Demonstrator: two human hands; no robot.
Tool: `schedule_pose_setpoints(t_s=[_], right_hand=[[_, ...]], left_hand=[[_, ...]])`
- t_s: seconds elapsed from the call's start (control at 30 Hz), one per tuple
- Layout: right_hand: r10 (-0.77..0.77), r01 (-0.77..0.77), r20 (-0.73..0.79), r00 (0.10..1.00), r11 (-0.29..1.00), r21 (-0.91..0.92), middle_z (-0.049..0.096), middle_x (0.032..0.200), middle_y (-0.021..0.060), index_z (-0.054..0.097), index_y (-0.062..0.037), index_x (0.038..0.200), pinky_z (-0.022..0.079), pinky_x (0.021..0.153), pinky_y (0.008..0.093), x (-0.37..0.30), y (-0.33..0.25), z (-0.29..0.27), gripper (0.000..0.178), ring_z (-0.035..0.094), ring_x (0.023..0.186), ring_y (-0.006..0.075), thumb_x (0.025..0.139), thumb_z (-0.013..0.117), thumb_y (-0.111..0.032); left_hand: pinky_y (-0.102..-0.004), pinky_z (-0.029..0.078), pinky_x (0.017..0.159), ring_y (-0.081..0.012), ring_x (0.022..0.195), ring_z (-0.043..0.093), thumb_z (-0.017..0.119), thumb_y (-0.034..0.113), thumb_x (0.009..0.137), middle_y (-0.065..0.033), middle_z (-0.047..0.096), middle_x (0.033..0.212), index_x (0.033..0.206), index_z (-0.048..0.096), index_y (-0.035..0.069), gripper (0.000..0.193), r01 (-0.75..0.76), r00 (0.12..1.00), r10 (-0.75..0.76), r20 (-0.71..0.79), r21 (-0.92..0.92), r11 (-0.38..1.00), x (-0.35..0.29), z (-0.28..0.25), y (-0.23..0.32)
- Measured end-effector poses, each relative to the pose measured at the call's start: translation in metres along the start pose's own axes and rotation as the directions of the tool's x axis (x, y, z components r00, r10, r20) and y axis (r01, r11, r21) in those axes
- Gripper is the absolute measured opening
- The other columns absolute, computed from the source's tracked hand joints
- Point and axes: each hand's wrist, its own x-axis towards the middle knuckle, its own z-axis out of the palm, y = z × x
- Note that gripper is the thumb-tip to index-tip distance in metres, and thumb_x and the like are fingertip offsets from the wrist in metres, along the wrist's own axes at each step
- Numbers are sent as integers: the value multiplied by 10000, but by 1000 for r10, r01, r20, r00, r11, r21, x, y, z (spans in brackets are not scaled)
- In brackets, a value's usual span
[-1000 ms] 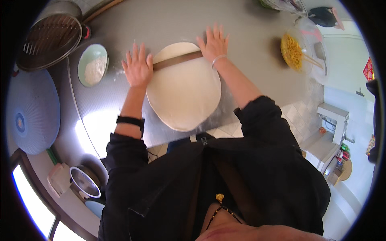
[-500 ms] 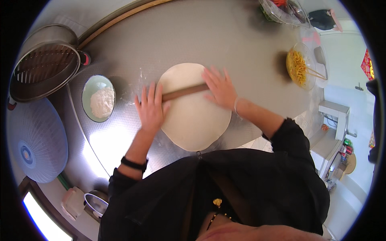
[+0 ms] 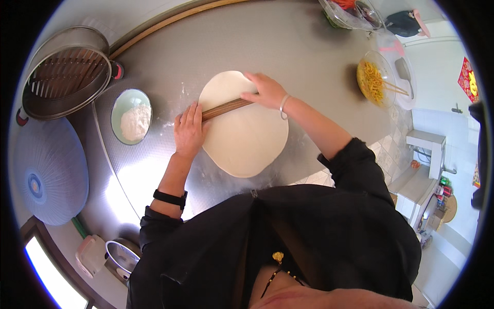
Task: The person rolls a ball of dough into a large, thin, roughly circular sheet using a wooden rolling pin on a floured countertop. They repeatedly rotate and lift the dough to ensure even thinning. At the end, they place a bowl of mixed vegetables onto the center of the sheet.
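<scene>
A large, flat oval sheet of dough (image 3: 246,147) lies on the metal worktop in front of me. Across its upper part rests a brown wooden rolling pin (image 3: 225,109), slanting up toward the right. My left hand (image 3: 190,129) is closed over the pin's left end, at the dough's left edge. At the other end, my right hand (image 3: 267,92) curls over the pin, its fingers reaching toward the dough's upper right edge. Both pin ends are hidden under my hands. Left of the dough stands a pale green bowl (image 3: 117,119) holding white flour (image 3: 136,122).
A steamer pot (image 3: 98,92) and a blue mesh cover (image 3: 62,170) sit at the left. On the right, a glass bowl (image 3: 387,72) contains yellow shredded food (image 3: 370,82) with chopsticks. A clear container (image 3: 342,20) is at the far right edge.
My hands have settled more tightly around the rolling pin, where the fingers were spread flatter before. The whole view has shifted slightly, and the dough appears a little higher.
</scene>
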Motion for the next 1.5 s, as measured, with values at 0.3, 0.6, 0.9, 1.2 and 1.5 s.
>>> schedule_pose_setpoints(t_s=[0.3,0.6,0.9,1.2,1.5], right_hand=[[345,-412,226,911,758,506,673,973,79,645,-16,1022,519,762,333,7,56,-24,403,646,867,191,768,729,-317],[519,-573,287,805,555,603,694,842,83,672,4,974,533,626,309,-158,24,55,286,653,712,167,828,692,-240],[179,-185,-149,972,983,-21,644,1145,76,632,-81,1108,452,900,466,-234,5,32,457,599,1032,278,866,588,-466],[-62,-176,-531,845,906,-385,306,1518,100,423,-146,1405,176,1095,644,-35,53,36,626,211,1411,366,907,506,-515],[-154,108,-64,986,882,-459,337,1505,89,401,-169,1426,126,1117,636,-100,19,28,642,219,1428,301,893,530,-502]], left_hand=[[-398,480,742,-298,827,604,736,107,712,-116,620,972,1012,577,42,346,-3,999,9,31,-167,986,-113,-42,44],[-395,500,750,-301,853,625,743,84,691,-109,644,981,1054,609,33,390,36,992,6,126,-329,944,-222,-69,111],[-416,470,850,-235,974,615,729,189,742,-87,638,1047,1092,642,62,382,-116,992,123,20,-198,973,-130,-54,107],[-582,285,1059,-364,1326,380,513,401,930,-145,460,1403,1359,499,148,498,359,917,-365,-160,-68,931,4,39,17],[-648,176,1097,-316,1396,296,601,446,859,-58,391,1485,1454,379,140,705,90,949,-125,290,131,987,-20,-3,29]])
